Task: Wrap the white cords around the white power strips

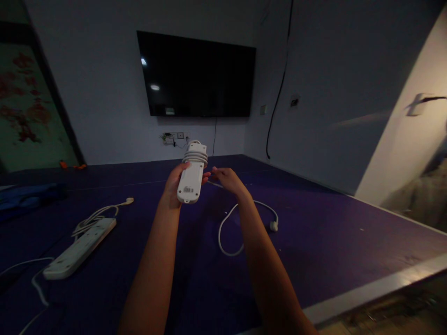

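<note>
The room is dim, with gray walls [94, 83] and a wide purple surface [314, 232]. A white power strip [190, 180] is up above the purple surface, in the left hand [172, 180]. That hand is closed around it, with the thumb on the front and fingers showing at the other edge. A small label with black lines faces the camera. The wrapped cord [195, 157] goes round and round the far end of the white power strip.

The right hand [227, 179] is just to the right of the white power strip. Its thumb and fingers are close together, near a bit of cord, but I cannot tell if they pinch it. To the right of the white power strip and lower down, a loose cord [227, 254] makes a loop on the purple surface, and its plug [274, 226] lies there too.

To the left of the white power strip and closer to the camera lies a second power strip [80, 250] with a bunched cord [91, 218]. A blue cloth [28, 195] is farther left. Past the white power strip, wall sockets [180, 135] sit under a big black TV [199, 77].
</note>
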Motion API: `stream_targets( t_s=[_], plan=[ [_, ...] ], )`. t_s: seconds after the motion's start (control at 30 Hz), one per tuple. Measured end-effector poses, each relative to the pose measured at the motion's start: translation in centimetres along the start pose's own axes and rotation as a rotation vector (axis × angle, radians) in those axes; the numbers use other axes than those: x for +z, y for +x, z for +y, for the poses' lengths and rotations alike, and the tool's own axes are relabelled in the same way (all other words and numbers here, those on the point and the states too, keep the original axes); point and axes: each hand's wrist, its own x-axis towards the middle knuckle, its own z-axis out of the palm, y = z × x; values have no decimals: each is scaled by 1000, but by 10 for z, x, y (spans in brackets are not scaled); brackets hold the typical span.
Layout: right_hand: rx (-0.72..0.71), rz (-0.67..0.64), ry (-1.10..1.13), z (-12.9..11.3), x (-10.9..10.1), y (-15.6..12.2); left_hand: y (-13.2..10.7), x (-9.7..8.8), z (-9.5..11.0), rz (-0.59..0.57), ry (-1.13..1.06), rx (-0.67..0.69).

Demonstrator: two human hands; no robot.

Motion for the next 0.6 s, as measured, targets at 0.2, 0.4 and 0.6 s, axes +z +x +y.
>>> stream_targets(
  t_s=[0.2,0.4,0.6],
  plan=[
    [79,-157,413,-33,13,-10,3,0,-2,-51,-37,-50],
    [134,-124,404,-41,7,-15,7,-5,3,-18,5,-94],
    [71,131,79,-32,-3,-17,10,-7,-2,69,152,-107]
  ],
)
